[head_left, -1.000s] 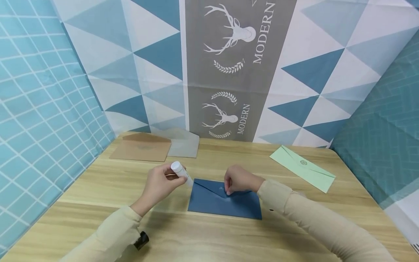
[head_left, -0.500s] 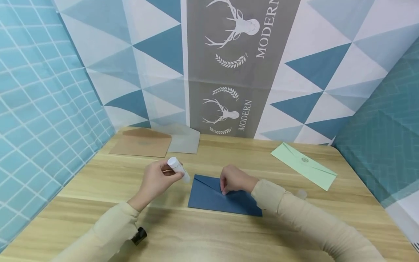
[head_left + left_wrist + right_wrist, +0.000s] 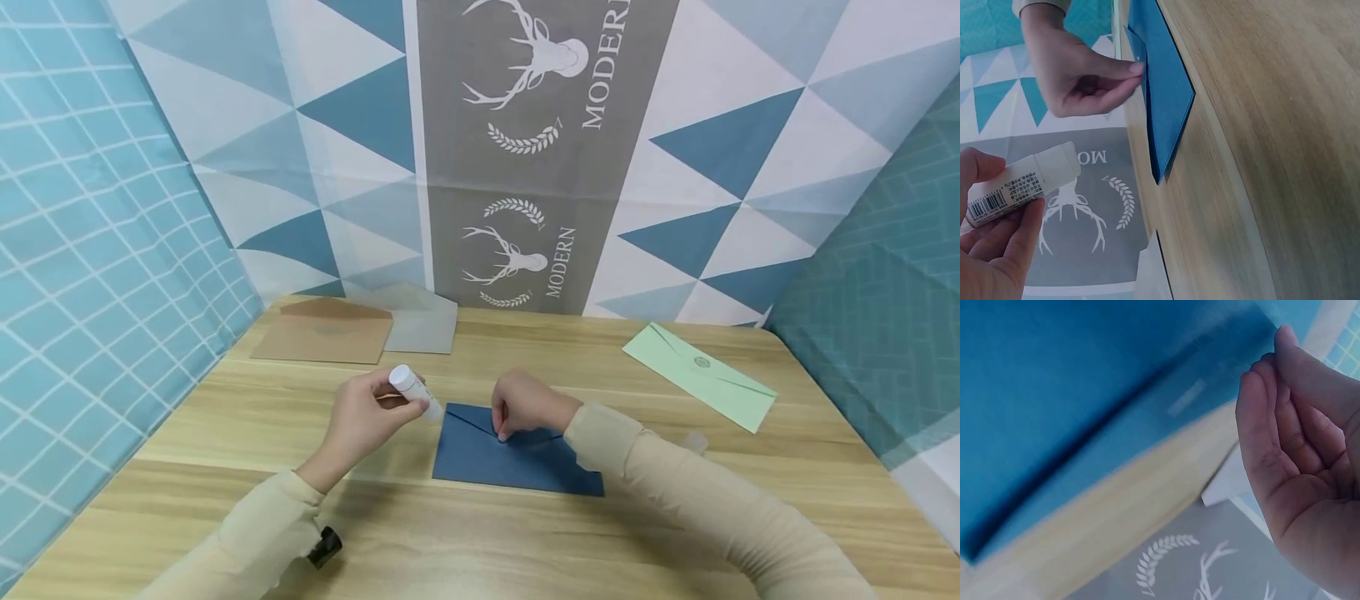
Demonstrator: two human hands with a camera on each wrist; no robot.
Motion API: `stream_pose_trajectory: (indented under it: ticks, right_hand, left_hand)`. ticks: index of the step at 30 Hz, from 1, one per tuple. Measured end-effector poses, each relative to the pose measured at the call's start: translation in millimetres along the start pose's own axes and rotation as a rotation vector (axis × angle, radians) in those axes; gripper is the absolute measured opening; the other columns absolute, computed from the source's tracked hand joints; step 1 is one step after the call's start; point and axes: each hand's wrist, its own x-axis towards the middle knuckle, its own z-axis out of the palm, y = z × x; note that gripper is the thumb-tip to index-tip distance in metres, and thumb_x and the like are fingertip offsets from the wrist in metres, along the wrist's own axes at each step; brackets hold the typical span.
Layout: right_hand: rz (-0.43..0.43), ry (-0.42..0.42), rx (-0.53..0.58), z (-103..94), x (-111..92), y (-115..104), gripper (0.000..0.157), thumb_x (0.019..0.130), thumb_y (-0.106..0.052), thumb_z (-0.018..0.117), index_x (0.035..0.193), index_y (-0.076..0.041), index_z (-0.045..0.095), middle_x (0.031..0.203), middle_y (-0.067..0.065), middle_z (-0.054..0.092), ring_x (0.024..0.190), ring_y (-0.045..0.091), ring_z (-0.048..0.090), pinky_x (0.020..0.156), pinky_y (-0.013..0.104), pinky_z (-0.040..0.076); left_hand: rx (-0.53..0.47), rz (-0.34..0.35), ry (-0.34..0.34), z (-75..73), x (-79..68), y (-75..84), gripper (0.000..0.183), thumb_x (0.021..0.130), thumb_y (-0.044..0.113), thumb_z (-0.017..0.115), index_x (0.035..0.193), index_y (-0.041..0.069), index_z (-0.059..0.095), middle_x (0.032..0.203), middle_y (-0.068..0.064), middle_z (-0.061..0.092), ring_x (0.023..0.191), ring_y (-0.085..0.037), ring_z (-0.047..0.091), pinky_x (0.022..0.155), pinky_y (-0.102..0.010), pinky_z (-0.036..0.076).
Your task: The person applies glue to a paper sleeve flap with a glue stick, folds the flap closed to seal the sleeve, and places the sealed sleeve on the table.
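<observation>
A dark blue envelope (image 3: 510, 468) lies on the table in front of me, its flap side up. My right hand (image 3: 527, 404) pinches the tip of its flap between thumb and fingers; the left wrist view shows the flap (image 3: 1137, 50) slightly raised from the envelope body. To the left, my left hand (image 3: 367, 421) grips a white glue stick (image 3: 412, 388), held tilted above the table beside the envelope's left corner. A barcode label shows on the glue stick (image 3: 1019, 184) in the left wrist view. Close by in the right wrist view, the blue envelope (image 3: 1054, 381) is blurred.
Brown (image 3: 322, 333) and grey envelopes (image 3: 423, 321) lie at the back left, overlapping. At the right is a pale green envelope (image 3: 701, 375). A small translucent piece (image 3: 696, 442) sits beside the right sleeve. Patterned cloth walls (image 3: 517, 167) border the table's back and sides.
My right hand has shifted a little left along with the flap's tip. The left hand keeps the glue stick in nearly the same place. The head view has moved slightly.
</observation>
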Motion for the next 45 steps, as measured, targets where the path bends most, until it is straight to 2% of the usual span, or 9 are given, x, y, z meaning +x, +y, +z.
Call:
stream_pose_trajectory:
  ticks: [5, 10, 15, 23, 29, 34, 38, 43, 45]
  right_hand:
    - [0.028, -0.004, -0.008, 5.1, 0.5, -1.0, 0.017, 0.069, -0.007, 0.084, 0.058, -0.009, 0.072, 0.058, 0.000, 0.067, 0.053, 0.005, 0.052, 0.052, 0.017, 0.046]
    - [0.009, 0.006, -0.030, 4.0, 2.3, -0.3, 0.017, 0.070, -0.008, 0.084, 0.058, -0.010, 0.072, 0.058, -0.001, 0.067, 0.054, 0.005, 0.053, 0.054, 0.017, 0.047]
    - [-0.012, -0.011, -0.019, 2.6, 4.6, -2.3, 0.015, 0.072, -0.008, 0.083, 0.060, -0.009, 0.073, 0.060, -0.001, 0.068, 0.053, 0.004, 0.052, 0.052, 0.016, 0.047]
    - [-0.028, 0.033, -0.025, 6.2, 9.9, -4.7, 0.016, 0.072, -0.007, 0.083, 0.060, -0.009, 0.073, 0.060, 0.000, 0.069, 0.050, 0.003, 0.052, 0.050, 0.015, 0.046]
    - [0.006, 0.021, -0.068, 8.3, 14.5, -11.3, 0.019, 0.069, -0.006, 0.085, 0.055, -0.009, 0.072, 0.056, 0.000, 0.068, 0.049, 0.004, 0.051, 0.053, 0.017, 0.047]
    - [0.040, -0.023, -0.096, 6.4, 20.5, -15.7, 0.020, 0.069, -0.006, 0.084, 0.055, -0.009, 0.072, 0.055, -0.001, 0.067, 0.048, 0.004, 0.049, 0.052, 0.015, 0.044]
    - [0.049, -0.040, -0.068, 4.8, 16.6, -13.4, 0.019, 0.070, -0.006, 0.084, 0.055, -0.010, 0.072, 0.055, -0.002, 0.066, 0.049, 0.004, 0.050, 0.051, 0.015, 0.044]
    - [0.089, -0.060, -0.071, 2.0, 6.1, -7.8, 0.021, 0.070, -0.007, 0.084, 0.054, -0.011, 0.071, 0.053, -0.003, 0.064, 0.047, 0.006, 0.050, 0.048, 0.017, 0.043]
    - [0.090, -0.054, -0.078, 1.6, 2.4, -5.5, 0.022, 0.069, -0.008, 0.085, 0.053, -0.012, 0.071, 0.053, -0.003, 0.064, 0.049, 0.006, 0.051, 0.052, 0.018, 0.045]
  left_hand:
    - [-0.001, 0.010, 0.004, -0.3, -0.2, 1.6, 0.023, 0.076, 0.004, 0.078, 0.098, 0.005, 0.071, 0.094, -0.014, 0.074, 0.087, -0.021, 0.073, 0.074, -0.021, 0.060]
    - [0.000, 0.021, 0.014, -0.6, -0.2, 2.3, 0.023, 0.076, 0.004, 0.078, 0.098, 0.005, 0.071, 0.094, -0.014, 0.074, 0.086, -0.019, 0.073, 0.074, -0.021, 0.060]
    - [-0.008, 0.003, 0.019, -0.1, -1.4, 2.0, 0.023, 0.075, 0.003, 0.078, 0.097, 0.005, 0.072, 0.093, -0.014, 0.075, 0.086, -0.019, 0.073, 0.074, -0.021, 0.060]
    - [0.006, 0.015, 0.026, 2.5, -2.0, 2.8, 0.023, 0.074, 0.003, 0.079, 0.096, 0.005, 0.072, 0.092, -0.013, 0.075, 0.085, -0.017, 0.073, 0.073, -0.021, 0.060]
    - [0.009, 0.025, 0.027, 1.7, -2.2, 3.6, 0.023, 0.074, 0.003, 0.078, 0.096, 0.005, 0.071, 0.091, -0.013, 0.075, 0.083, -0.014, 0.073, 0.073, -0.022, 0.060]
    - [0.006, 0.033, 0.027, 1.7, -1.2, 6.1, 0.023, 0.074, 0.003, 0.079, 0.097, 0.004, 0.071, 0.090, -0.013, 0.075, 0.084, -0.017, 0.073, 0.073, -0.022, 0.060]
    - [0.007, 0.043, 0.025, 2.7, -0.9, 7.5, 0.023, 0.074, 0.003, 0.079, 0.096, 0.004, 0.071, 0.091, -0.014, 0.075, 0.085, -0.021, 0.074, 0.073, -0.022, 0.060]
    - [0.004, 0.025, 0.015, 1.6, -2.8, 7.2, 0.022, 0.075, 0.003, 0.078, 0.096, 0.005, 0.071, 0.093, -0.013, 0.075, 0.086, -0.020, 0.073, 0.074, -0.022, 0.060]
    - [0.000, 0.017, 0.017, 0.9, -3.8, 6.6, 0.022, 0.076, 0.004, 0.078, 0.096, 0.005, 0.071, 0.093, -0.013, 0.075, 0.086, -0.019, 0.073, 0.074, -0.022, 0.060]
